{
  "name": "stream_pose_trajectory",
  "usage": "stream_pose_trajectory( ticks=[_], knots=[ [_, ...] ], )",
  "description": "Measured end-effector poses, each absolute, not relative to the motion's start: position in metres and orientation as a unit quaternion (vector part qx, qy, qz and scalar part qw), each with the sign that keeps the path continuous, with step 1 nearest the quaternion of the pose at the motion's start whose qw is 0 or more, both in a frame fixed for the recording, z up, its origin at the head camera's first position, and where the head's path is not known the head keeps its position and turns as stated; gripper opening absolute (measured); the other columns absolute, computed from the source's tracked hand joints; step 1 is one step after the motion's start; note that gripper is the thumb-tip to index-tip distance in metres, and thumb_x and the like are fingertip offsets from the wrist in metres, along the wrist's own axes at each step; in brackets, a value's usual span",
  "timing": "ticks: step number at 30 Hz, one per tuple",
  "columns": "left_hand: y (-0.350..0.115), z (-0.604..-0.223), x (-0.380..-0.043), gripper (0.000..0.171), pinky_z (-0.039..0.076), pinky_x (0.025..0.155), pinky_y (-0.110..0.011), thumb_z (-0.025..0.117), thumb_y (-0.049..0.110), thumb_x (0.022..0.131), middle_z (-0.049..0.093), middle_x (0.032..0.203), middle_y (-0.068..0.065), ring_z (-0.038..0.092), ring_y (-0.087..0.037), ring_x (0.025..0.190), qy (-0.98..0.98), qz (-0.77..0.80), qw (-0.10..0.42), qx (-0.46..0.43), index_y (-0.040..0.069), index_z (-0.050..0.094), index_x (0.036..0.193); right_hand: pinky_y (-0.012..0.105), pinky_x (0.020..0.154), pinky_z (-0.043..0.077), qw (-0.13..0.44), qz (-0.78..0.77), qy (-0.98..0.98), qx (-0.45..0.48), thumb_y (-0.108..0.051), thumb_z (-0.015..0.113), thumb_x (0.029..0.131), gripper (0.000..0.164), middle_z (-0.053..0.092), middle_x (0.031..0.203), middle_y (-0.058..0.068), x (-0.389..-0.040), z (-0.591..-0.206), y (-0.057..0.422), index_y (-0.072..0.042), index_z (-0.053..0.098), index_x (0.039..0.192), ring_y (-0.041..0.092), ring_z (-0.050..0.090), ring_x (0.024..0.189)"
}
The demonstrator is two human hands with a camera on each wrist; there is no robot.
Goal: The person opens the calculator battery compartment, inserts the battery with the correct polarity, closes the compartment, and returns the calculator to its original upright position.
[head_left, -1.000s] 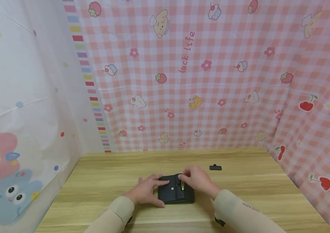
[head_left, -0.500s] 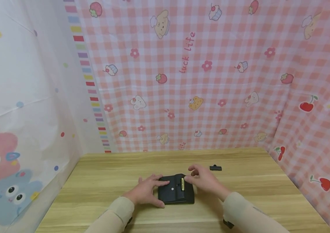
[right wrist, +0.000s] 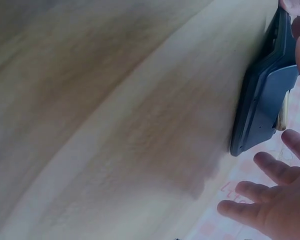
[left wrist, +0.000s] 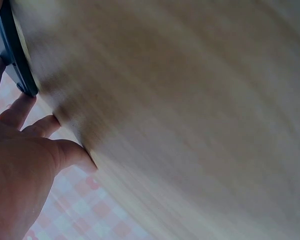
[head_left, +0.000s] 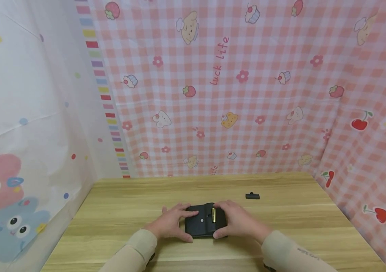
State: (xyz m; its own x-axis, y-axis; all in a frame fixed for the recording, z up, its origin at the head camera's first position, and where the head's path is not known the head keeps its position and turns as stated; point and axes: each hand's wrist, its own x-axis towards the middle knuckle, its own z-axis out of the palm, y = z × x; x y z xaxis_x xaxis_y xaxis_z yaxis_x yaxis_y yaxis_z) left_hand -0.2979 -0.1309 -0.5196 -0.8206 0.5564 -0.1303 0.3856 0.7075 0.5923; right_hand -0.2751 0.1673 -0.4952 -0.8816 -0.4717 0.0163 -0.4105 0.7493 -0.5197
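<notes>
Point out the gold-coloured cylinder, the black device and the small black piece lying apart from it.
Gold-coloured cylinder [head_left: 214, 215], head view: the middle of its side.
Black device [head_left: 196, 226], head view: its upward face, left part.
Small black piece [head_left: 252, 196], head view: the middle of its long body.

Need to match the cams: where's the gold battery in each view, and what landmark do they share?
Head: gold battery low in frame, just right of centre, on the black device's upper face.
Left wrist: battery not visible; only part of the black device shows, upper left.
Right wrist: battery partly visible near the right edge, about mid-height.
Shared landmark: the black device, in all three.
</notes>
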Motion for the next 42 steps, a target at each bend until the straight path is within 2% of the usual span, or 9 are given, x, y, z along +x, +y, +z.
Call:
stream_pose_trajectory(
  ticks=[7, 15, 19, 23, 28, 42],
  knots=[
    [-0.131, -0.52, -0.298, 0.087, -0.001, 0.118, -0.089, 0.096, 0.046, 0.077, 0.034, 0.175, -0.009, 0.02, -0.047, 0.165, 0.911, 0.281, 0.148, 0.263, 0.039, 0.057, 0.155, 0.063, 0.113, 0.048, 0.057, -0.258, 0.936, -0.231, -0.048, 0.099, 0.073, 0.093, 0.063, 0.144, 0.016, -0.274, -0.493, 0.162, -0.007, 0.06, 0.146, 0.035, 0.06, 0.131],
    [-0.131, -0.52, -0.297, 0.087, -0.001, 0.118, -0.089, 0.096, 0.046, 0.077, 0.035, 0.175, -0.008, 0.019, -0.047, 0.165, 0.911, 0.286, 0.15, 0.258, 0.04, 0.058, 0.154, 0.07, 0.121, 0.038, 0.059, -0.256, 0.939, -0.22, -0.046, 0.098, 0.074, 0.089, 0.06, 0.152, 0.02, -0.273, -0.492, 0.16, -0.008, 0.061, 0.146, 0.048, 0.049, 0.147],
    [-0.131, -0.52, -0.297, 0.087, -0.001, 0.119, -0.088, 0.097, 0.046, 0.077, 0.035, 0.175, -0.008, 0.019, -0.047, 0.165, 0.911, 0.287, 0.151, 0.257, 0.039, 0.058, 0.154, 0.073, 0.122, 0.034, 0.052, -0.25, 0.94, -0.224, -0.046, 0.098, 0.074, 0.091, 0.059, 0.153, 0.021, -0.273, -0.492, 0.16, -0.008, 0.061, 0.147, 0.053, 0.044, 0.15],
    [-0.131, -0.52, -0.297, 0.087, -0.001, 0.119, -0.088, 0.097, 0.046, 0.077, 0.035, 0.175, -0.008, 0.019, -0.046, 0.165, 0.91, 0.288, 0.152, 0.256, 0.039, 0.058, 0.154, 0.073, 0.125, 0.03, 0.048, -0.237, 0.945, -0.221, -0.05, 0.098, 0.073, 0.091, 0.058, 0.155, 0.019, -0.274, -0.491, 0.159, -0.011, 0.06, 0.146, 0.052, 0.041, 0.153],
    [-0.131, -0.52, -0.297, 0.087, -0.001, 0.119, -0.088, 0.096, 0.046, 0.077, 0.035, 0.175, -0.007, 0.019, -0.046, 0.165, 0.91, 0.289, 0.154, 0.254, 0.04, 0.058, 0.154, 0.074, 0.125, 0.028, 0.053, -0.226, 0.95, -0.21, -0.051, 0.099, 0.072, 0.081, 0.057, 0.157, 0.016, -0.276, -0.486, 0.157, -0.016, 0.065, 0.136, 0.051, 0.037, 0.156],
    [-0.132, -0.519, -0.297, 0.086, 0.0, 0.119, -0.088, 0.096, 0.046, 0.078, 0.035, 0.175, -0.008, 0.02, -0.047, 0.165, 0.91, 0.285, 0.151, 0.26, 0.039, 0.057, 0.155, 0.076, 0.125, 0.025, 0.063, -0.223, 0.949, -0.216, -0.045, 0.1, 0.071, 0.073, 0.058, 0.155, 0.015, -0.278, -0.481, 0.154, -0.014, 0.067, 0.128, 0.052, 0.036, 0.156]
  ],
)
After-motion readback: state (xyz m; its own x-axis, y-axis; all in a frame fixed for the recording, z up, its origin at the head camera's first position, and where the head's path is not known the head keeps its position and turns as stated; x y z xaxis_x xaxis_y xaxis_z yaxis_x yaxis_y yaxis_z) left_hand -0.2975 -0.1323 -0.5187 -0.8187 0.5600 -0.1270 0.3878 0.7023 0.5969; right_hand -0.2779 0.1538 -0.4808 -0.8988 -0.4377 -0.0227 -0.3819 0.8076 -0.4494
